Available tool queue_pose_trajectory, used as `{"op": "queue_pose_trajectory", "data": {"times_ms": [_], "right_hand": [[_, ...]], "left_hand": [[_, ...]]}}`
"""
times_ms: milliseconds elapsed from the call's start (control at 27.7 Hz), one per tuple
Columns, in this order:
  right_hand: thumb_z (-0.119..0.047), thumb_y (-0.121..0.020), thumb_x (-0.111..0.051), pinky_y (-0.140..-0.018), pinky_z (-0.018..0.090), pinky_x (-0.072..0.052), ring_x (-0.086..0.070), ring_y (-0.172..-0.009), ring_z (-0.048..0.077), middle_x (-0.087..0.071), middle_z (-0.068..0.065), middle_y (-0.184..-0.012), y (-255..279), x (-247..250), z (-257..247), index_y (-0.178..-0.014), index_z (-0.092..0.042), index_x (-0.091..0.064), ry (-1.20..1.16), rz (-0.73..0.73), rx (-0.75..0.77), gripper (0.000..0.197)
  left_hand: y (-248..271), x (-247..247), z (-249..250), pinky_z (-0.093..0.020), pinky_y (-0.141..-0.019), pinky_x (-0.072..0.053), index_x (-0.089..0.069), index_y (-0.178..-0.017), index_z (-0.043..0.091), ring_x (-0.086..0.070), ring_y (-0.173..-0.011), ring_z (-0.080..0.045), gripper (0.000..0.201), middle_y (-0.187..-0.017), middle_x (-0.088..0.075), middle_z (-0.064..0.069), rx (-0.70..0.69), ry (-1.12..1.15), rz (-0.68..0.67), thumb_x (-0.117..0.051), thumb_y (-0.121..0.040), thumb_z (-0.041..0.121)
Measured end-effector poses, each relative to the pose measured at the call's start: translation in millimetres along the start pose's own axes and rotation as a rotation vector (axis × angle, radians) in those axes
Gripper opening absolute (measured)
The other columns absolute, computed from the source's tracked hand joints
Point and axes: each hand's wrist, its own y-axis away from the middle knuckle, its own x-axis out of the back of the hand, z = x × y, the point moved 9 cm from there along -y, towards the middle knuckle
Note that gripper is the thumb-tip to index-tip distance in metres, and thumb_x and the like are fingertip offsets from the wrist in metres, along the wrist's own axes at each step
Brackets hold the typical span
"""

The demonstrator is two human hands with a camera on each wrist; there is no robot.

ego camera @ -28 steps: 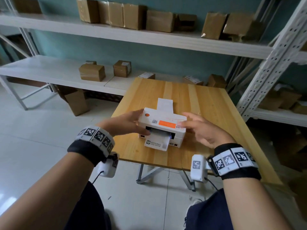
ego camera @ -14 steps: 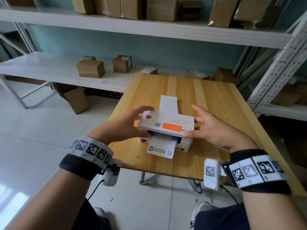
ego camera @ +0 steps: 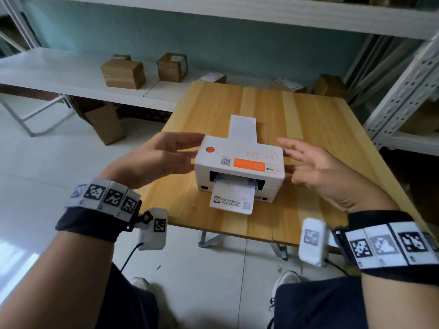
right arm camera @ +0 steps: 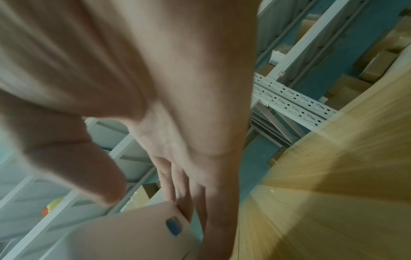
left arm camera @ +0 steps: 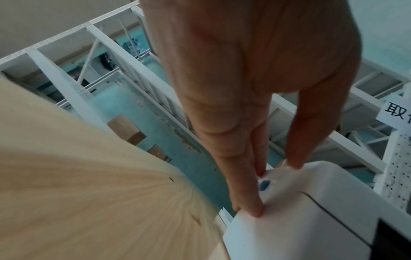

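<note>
"取" on white paper sign [left arm camera: 397, 112] on rack post [left arm camera: 398, 168]; label [ego camera: 231, 201] print illegible

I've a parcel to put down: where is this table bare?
Bare: the table beyond the paper sheet, and along its right edge. Crowded: beside the printer, where the left hand and right hand are, and the label in front.

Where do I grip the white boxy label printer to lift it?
Grip the white label printer by its flat left and right end walls, coming in from both sides: a white printed label leaves the front slot and paper sticks out behind.
</note>
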Motion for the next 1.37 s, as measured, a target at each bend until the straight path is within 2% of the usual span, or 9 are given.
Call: {"op": "queue_pose_trajectory", "data": {"times_ms": [108, 217, 325, 434, 542, 723, 867, 1084, 1373], "right_hand": [[-0.006, -0.092, -0.056, -0.11, 0.034, -0.035, -0.04, -0.134, 0.005, -0.048, -0.009, -0.146, -5, 3, -5, -0.139, -0.035, -0.047, 0.085, 0.094, 0.04, 0.056], [-0.01, -0.097, -0.055, -0.092, 0.013, -0.038, -0.045, -0.124, -0.002, -0.055, -0.019, -0.128, -10, 5, -6, -0.135, -0.029, -0.053, 0.126, 0.183, 0.083, 0.043], [-0.006, -0.098, -0.052, -0.084, 0.007, -0.043, -0.054, -0.107, -0.014, -0.059, -0.03, -0.11, -12, 5, -4, -0.124, -0.034, -0.06, 0.155, 0.208, 0.11, 0.039], [-0.002, -0.096, -0.054, -0.073, -0.002, -0.043, -0.056, -0.091, -0.026, -0.063, -0.03, -0.101, -13, 8, -3, -0.104, -0.043, -0.061, 0.135, 0.218, 0.128, 0.042], [0.0, -0.095, -0.055, -0.072, 0.0, -0.046, -0.062, -0.087, -0.022, -0.066, -0.025, -0.099, -15, 10, -3, -0.106, -0.035, -0.064, 0.103, 0.22, 0.137, 0.039], [0.002, -0.092, -0.059, -0.071, 0.003, -0.049, -0.067, -0.088, -0.013, -0.071, -0.018, -0.099, -19, 15, -4, -0.102, -0.034, -0.066, 0.122, 0.181, 0.133, 0.038], [0.001, -0.089, -0.063, -0.072, 0.005, -0.051, -0.068, -0.087, -0.01, -0.073, -0.018, -0.092, -24, 16, -8, -0.096, -0.037, -0.067, 0.148, 0.145, 0.136, 0.038], [-0.005, -0.092, -0.06, -0.069, 0.005, -0.051, -0.067, -0.085, -0.011, -0.073, -0.018, -0.088, -24, 18, -14, -0.091, -0.037, -0.066, 0.179, 0.135, 0.154, 0.033], [0.007, -0.086, -0.063, -0.071, 0.006, -0.051, -0.069, -0.088, -0.009, -0.072, -0.017, -0.092, -23, 13, -10, -0.094, -0.035, -0.066, 0.105, 0.099, 0.162, 0.043]], "left_hand": [[-1, 4, 8, -0.021, -0.085, -0.059, -0.059, -0.138, 0.02, -0.07, -0.113, -0.005, 0.046, -0.125, -0.073, 0.012, -0.048, -0.15, 0.093, -0.056, -0.097, -0.001], [-1, 7, 15, -0.013, -0.076, -0.058, -0.063, -0.132, 0.021, -0.072, -0.103, 0.003, 0.041, -0.113, -0.074, 0.021, -0.095, -0.239, 0.186, -0.057, -0.097, 0.001], [-2, 5, 18, -0.008, -0.069, -0.055, -0.065, -0.123, 0.028, -0.071, -0.093, 0.011, 0.038, -0.094, -0.074, 0.033, -0.131, -0.275, 0.214, -0.057, -0.097, 0.0], [-5, 10, 14, -0.009, -0.067, -0.055, -0.065, -0.125, 0.022, -0.072, -0.092, 0.011, 0.036, -0.1, -0.074, 0.027, -0.132, -0.273, 0.25, -0.057, -0.098, 0.0], [-9, 12, 14, -0.011, -0.065, -0.056, -0.066, -0.124, 0.024, -0.071, -0.094, 0.01, 0.037, -0.111, -0.069, 0.024, -0.134, -0.295, 0.271, -0.056, -0.098, -0.001], [-15, 18, 17, -0.012, -0.059, -0.057, -0.073, -0.115, 0.021, -0.072, -0.084, 0.011, 0.034, -0.103, -0.072, 0.021, -0.162, -0.307, 0.358, -0.059, -0.096, -0.003], [-20, 16, 11, -0.013, -0.062, -0.058, -0.058, -0.137, 0.013, -0.073, -0.084, 0.01, 0.044, -0.106, -0.075, 0.01, -0.119, -0.265, 0.308, -0.055, -0.098, -0.005], [-20, 16, 19, -0.013, -0.052, -0.055, -0.065, -0.13, 0.009, -0.073, -0.08, 0.01, 0.038, -0.102, -0.075, 0.015, -0.132, -0.33, 0.276, -0.057, -0.096, -0.005], [-20, 14, 16, -0.014, -0.054, -0.056, -0.064, -0.132, 0.013, -0.072, -0.085, 0.01, 0.039, -0.105, -0.074, 0.016, -0.126, -0.34, 0.259, -0.059, -0.097, -0.001]]}}
